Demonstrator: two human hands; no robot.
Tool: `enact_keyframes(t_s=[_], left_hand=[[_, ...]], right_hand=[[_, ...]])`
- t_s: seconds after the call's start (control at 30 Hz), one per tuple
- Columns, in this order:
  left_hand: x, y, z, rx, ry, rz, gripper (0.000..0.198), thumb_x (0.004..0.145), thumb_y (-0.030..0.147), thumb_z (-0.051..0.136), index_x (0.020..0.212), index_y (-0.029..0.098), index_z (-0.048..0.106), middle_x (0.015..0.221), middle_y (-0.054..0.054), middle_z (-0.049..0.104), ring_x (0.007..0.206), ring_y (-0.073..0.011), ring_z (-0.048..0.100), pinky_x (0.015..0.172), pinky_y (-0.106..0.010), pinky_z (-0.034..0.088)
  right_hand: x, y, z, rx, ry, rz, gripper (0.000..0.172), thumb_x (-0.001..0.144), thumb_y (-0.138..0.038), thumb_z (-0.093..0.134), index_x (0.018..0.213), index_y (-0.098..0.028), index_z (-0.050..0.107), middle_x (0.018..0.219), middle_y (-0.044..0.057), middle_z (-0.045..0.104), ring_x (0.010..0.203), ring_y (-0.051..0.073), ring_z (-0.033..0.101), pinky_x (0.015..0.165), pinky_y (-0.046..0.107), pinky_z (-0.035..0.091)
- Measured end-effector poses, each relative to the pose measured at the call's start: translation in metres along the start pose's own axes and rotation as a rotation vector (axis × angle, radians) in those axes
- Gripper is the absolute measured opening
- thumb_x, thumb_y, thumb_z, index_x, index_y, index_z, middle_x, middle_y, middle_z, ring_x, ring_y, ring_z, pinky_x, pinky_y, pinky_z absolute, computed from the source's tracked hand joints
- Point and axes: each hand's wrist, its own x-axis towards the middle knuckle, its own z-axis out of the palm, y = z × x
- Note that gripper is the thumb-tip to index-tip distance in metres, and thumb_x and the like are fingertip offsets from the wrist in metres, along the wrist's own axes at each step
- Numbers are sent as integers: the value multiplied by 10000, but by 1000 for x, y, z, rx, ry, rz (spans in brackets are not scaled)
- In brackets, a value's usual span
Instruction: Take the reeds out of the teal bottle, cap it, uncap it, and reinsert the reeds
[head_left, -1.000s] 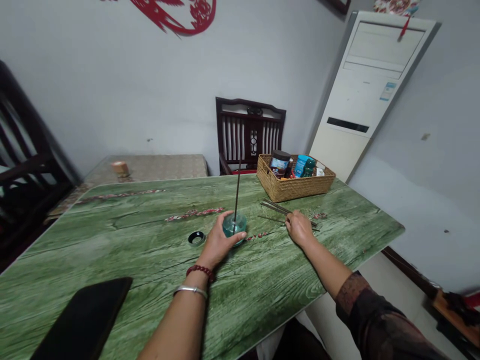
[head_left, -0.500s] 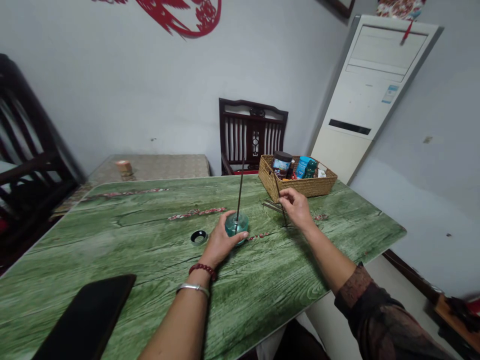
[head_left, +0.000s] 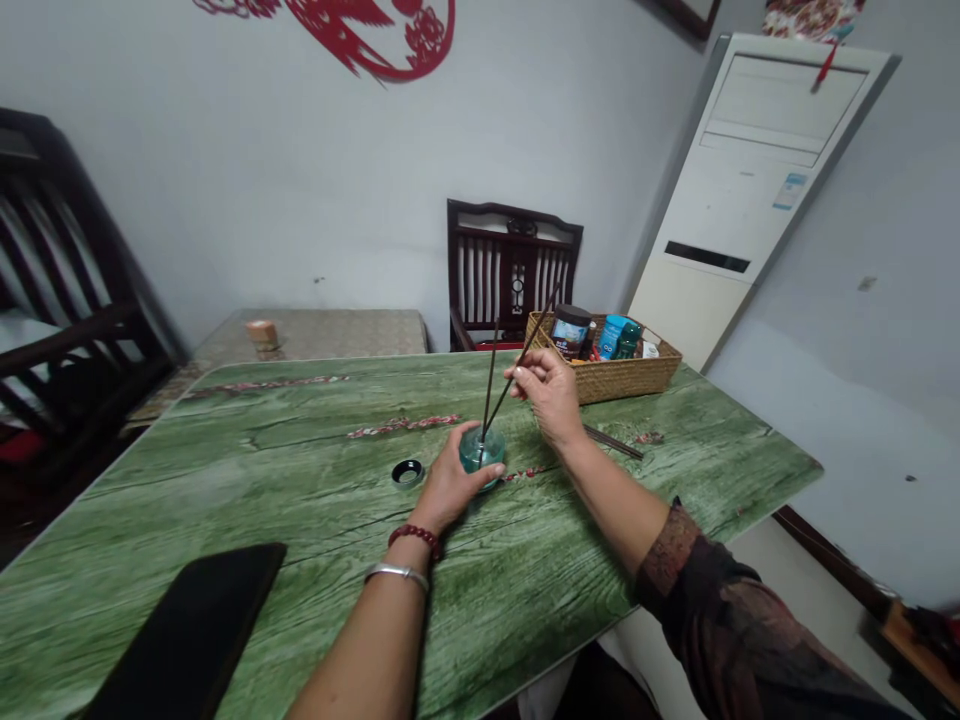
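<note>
My left hand [head_left: 448, 486] is wrapped round a small teal glass bottle [head_left: 480, 450] standing on the green wood-grain table [head_left: 315, 500]. One thin dark stick [head_left: 491, 370] stands upright in the bottle. My right hand [head_left: 550, 394] pinches a second dark stick [head_left: 525, 350], slanted, with its lower tip at the bottle's mouth. More dark sticks [head_left: 613, 441] lie flat on the table to the right of my right hand. A small black ring-shaped cap [head_left: 408, 472] lies left of the bottle.
A wicker basket [head_left: 630, 375] with jars and bottles stands at the table's far right. A black phone [head_left: 191, 635] lies near the front left edge. A dark wooden chair [head_left: 511, 275] and a white floor air conditioner [head_left: 739, 190] stand behind the table. A lower side table [head_left: 330, 333] sits at the back left.
My right hand picked one stick from the pile on the table, lifted it and carried it left to the bottle's mouth. My left hand stayed on the bottle.
</note>
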Motion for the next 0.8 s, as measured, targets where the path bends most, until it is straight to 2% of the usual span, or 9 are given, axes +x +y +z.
enact_keyframes(t_s=[0.17, 0.3, 0.4, 0.5, 0.63, 0.7, 0.8], left_hand=[[1, -1, 0, -10, -6, 5, 771, 660, 456, 762, 1311, 167, 468, 1262, -147, 608, 1108, -298, 611, 986, -458, 460], [2, -2, 1, -17, -3, 10, 778, 657, 467, 762, 1311, 172, 460, 1247, -141, 614, 1097, -294, 616, 976, -457, 468], [2, -4, 1, -5, 2, 11, 782, 662, 480, 764, 1317, 175, 465, 1253, -142, 614, 1102, -293, 617, 976, -453, 469], [2, -4, 1, 2, 1, 3, 791, 660, 487, 768, 1324, 181, 468, 1241, -139, 624, 1088, -293, 627, 963, -451, 479], [2, -4, 0, 10, 4, -8, 785, 658, 493, 766, 1323, 194, 474, 1211, -129, 645, 1057, -291, 649, 951, -457, 489], [2, -3, 0, 14, 4, -12, 789, 658, 499, 765, 1323, 193, 471, 1228, -135, 639, 1072, -296, 646, 961, -460, 486], [2, -3, -1, 3, 4, -5, 796, 654, 506, 767, 1319, 187, 467, 1270, -145, 619, 1123, -304, 628, 990, -458, 474]], right_hand=[[-9, 29, 9, -58, -52, 109, 228, 731, -379, 675, 815, -207, 552, 724, -23, 655, 600, 116, 610, 520, 211, 478], [-18, 46, 4, -251, -93, 112, 185, 744, -356, 666, 839, -201, 629, 731, -17, 673, 583, 124, 586, 563, 242, 483], [-23, 49, -24, -483, -67, 33, 155, 793, -317, 644, 887, -202, 686, 798, 2, 706, 670, 148, 617, 670, 268, 499], [-28, 48, -71, -783, -29, -18, 136, 847, -236, 584, 881, -198, 710, 845, 25, 717, 781, 173, 643, 788, 283, 486], [-41, 55, -128, -1261, -86, 66, 223, 898, -177, 555, 1018, -194, 742, 997, 85, 704, 967, 201, 629, 887, 280, 437], [-50, 61, -143, -1452, -155, 138, 257, 913, -185, 553, 1084, -202, 743, 1027, 103, 688, 996, 218, 612, 888, 286, 423], [-60, 69, -151, -1623, -240, 173, 298, 940, -206, 520, 1154, -209, 728, 1047, 119, 665, 1017, 239, 590, 885, 306, 408]])
